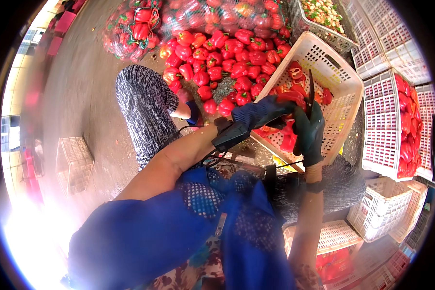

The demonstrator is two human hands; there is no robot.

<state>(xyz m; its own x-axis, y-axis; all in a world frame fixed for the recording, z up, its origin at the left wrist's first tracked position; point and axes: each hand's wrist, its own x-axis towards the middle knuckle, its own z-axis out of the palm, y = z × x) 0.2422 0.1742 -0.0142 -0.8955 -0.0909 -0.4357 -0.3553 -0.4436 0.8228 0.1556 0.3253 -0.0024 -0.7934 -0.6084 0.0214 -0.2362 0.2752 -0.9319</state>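
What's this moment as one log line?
left hand: holding red bell pepper | right hand: holding dark-bladed knife | beneath: plastic crate, cut pepper pieces inside | ahead: whole red bell peppers piled

Reference: white crate stack (372, 216). Beyond it, further from the wearer, stand more pale crates (396, 53). Well to its left, one lone slotted crate (76, 169) rests on the grey-brown floor (94, 92). Left of it also: pink objects (65, 21), blurred.
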